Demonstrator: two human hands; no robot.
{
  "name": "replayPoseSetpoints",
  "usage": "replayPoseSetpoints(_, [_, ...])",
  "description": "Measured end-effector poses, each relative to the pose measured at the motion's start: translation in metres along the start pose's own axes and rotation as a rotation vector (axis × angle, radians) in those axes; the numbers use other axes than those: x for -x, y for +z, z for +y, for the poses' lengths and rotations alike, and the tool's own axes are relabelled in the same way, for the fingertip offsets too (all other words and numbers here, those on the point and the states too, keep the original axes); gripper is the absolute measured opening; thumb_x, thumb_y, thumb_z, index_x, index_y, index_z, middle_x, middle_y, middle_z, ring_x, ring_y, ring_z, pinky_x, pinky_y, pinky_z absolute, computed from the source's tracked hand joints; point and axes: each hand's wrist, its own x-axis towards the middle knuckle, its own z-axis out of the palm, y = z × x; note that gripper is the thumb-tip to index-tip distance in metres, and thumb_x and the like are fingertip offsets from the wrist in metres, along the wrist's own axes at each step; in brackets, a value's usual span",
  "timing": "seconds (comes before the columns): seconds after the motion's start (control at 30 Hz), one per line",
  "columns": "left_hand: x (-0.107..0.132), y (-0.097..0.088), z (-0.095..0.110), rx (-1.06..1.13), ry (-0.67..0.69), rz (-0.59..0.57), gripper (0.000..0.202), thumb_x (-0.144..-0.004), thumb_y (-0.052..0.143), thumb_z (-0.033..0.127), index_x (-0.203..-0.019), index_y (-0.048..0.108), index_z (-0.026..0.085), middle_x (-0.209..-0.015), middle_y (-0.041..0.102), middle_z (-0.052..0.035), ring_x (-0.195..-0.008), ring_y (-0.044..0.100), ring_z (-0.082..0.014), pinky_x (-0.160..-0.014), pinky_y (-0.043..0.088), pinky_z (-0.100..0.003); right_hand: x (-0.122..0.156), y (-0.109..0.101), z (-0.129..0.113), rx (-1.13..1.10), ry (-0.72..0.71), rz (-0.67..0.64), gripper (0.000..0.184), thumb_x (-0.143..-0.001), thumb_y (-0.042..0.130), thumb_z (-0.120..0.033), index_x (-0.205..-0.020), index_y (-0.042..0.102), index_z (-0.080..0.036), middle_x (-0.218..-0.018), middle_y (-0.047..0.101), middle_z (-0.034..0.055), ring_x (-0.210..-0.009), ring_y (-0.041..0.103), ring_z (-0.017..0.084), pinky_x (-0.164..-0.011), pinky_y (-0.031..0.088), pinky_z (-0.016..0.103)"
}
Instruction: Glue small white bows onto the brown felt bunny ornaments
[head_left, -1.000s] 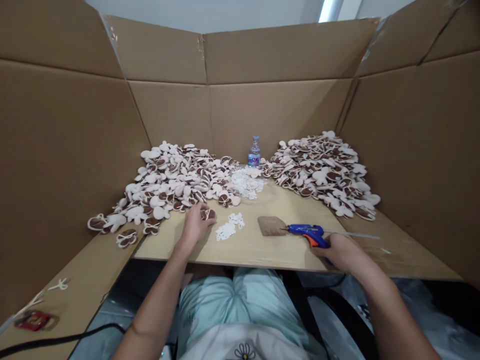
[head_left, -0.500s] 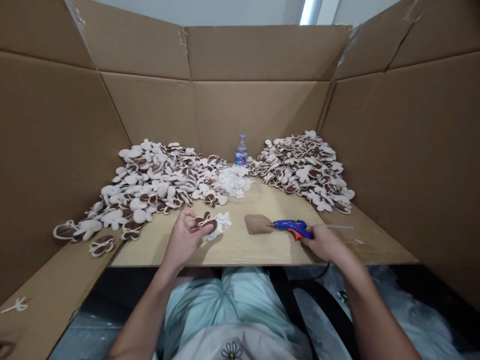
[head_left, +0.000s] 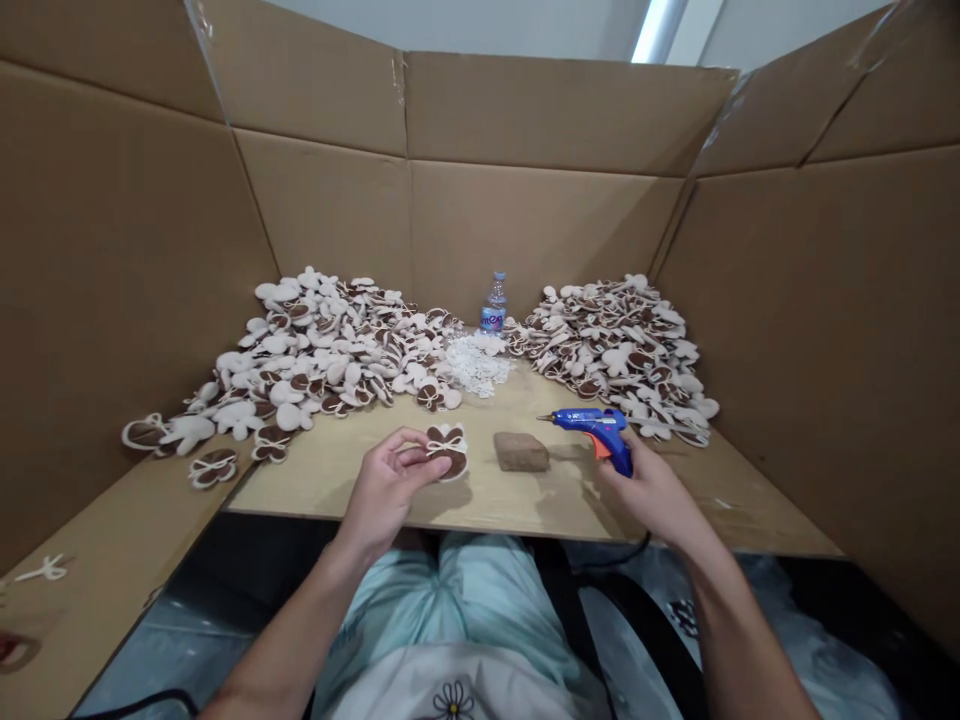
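Note:
Between the thumb and fingers of my left hand (head_left: 390,485) is a brown felt bunny-head shape (head_left: 448,455) with a pale edge and a cream string bow. It is held just above the table. My right hand (head_left: 649,480) grips the handle of a blue glue gun (head_left: 592,420) with an orange trigger. The gun is raised, its nozzle pointing left above a brown block (head_left: 521,452) that lies on the table. Whether a finger presses the trigger I cannot tell.
A large heap of felt shapes (head_left: 322,345) stands at the left, another heap (head_left: 622,350) at the right. Small white pieces (head_left: 480,365) lie between them, before a water bottle (head_left: 494,305). Cardboard walls (head_left: 547,115) enclose the table. A loose bow (head_left: 45,570) lies far left.
My right hand has lifted the glue gun off the brown block. The felt shape in my left hand has turned more upright and moved right. The view has shifted slightly.

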Motion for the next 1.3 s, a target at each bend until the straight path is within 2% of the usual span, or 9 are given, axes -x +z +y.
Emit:
replayPoseSetpoints(0.17, [0.003, 0.003, -0.003, -0.013, -0.007, -0.029, 0.027, -0.065, 0.082, 0.020, -0.084, 0.063, 0.017, -0.075, 0.071, 0.0001, -0.073, 0.069, -0.0143, -0.070, 0.053, -0.023, 0.018, 0.009, -0.030, -0.124, -0.095, -0.004, 0.041, -0.083, 0.055, -0.050, -0.105, 0.061, -0.015, -0.091, 0.071, 0.0084, -0.077, 0.063, 0.022, -0.067, 0.048, 0.027])
replayPoseSetpoints(0.3, [0.005, 0.004, -0.003, -0.007, -0.022, -0.013, 0.028, -0.065, 0.083, 0.021, -0.085, 0.063, 0.017, -0.074, 0.070, 0.0012, -0.071, 0.067, -0.0130, -0.065, 0.052, -0.021, 0.033, 0.018, -0.045, -0.118, -0.167, -0.051, 0.035, -0.087, 0.054, -0.047, -0.100, 0.062, -0.015, -0.073, 0.066, 0.0022, -0.061, 0.057, 0.016, -0.057, 0.042, 0.023])
replayPoseSetpoints(0.4, [0.006, 0.003, -0.003, -0.011, -0.021, -0.013, 0.029, -0.066, 0.083, 0.023, -0.086, 0.063, 0.017, -0.075, 0.069, 0.0012, -0.071, 0.066, -0.0126, -0.065, 0.051, -0.021, 0.040, 0.023, -0.050, -0.105, -0.210, -0.054, 0.028, -0.088, 0.055, -0.041, -0.097, 0.062, -0.017, -0.067, 0.063, -0.0005, -0.056, 0.053, 0.014, -0.055, 0.040, 0.022])
replayPoseSetpoints(0.57, [0.007, 0.002, -0.005, -0.017, -0.007, -0.028, 0.029, -0.067, 0.083, 0.024, -0.086, 0.064, 0.017, -0.077, 0.068, 0.0009, -0.073, 0.065, -0.0116, -0.067, 0.050, -0.020, 0.042, 0.027, -0.054, -0.098, -0.242, -0.033, 0.025, -0.087, 0.057, -0.037, -0.100, 0.063, -0.017, -0.069, 0.064, -0.0006, -0.057, 0.054, 0.014, -0.056, 0.040, 0.022])
replayPoseSetpoints(1.1, [0.009, 0.003, -0.002, -0.001, -0.026, -0.051, 0.029, -0.068, 0.083, 0.023, -0.087, 0.063, 0.017, -0.075, 0.069, 0.0010, -0.073, 0.064, -0.0105, -0.067, 0.048, -0.019, 0.044, 0.033, -0.050, -0.087, -0.305, -0.004, 0.022, -0.088, 0.056, -0.035, -0.095, 0.064, -0.016, -0.067, 0.063, -0.0003, -0.056, 0.052, 0.014, -0.056, 0.041, 0.022])
replayPoseSetpoints(1.3, [0.010, 0.003, 0.000, 0.006, -0.034, -0.055, 0.028, -0.067, 0.083, 0.023, -0.086, 0.063, 0.017, -0.073, 0.069, 0.0020, -0.071, 0.064, -0.0099, -0.066, 0.048, -0.018, 0.043, 0.034, -0.051, -0.089, -0.314, 0.022, 0.025, -0.087, 0.056, -0.034, -0.100, 0.065, -0.014, -0.068, 0.063, 0.0001, -0.056, 0.053, 0.013, -0.055, 0.041, 0.021])
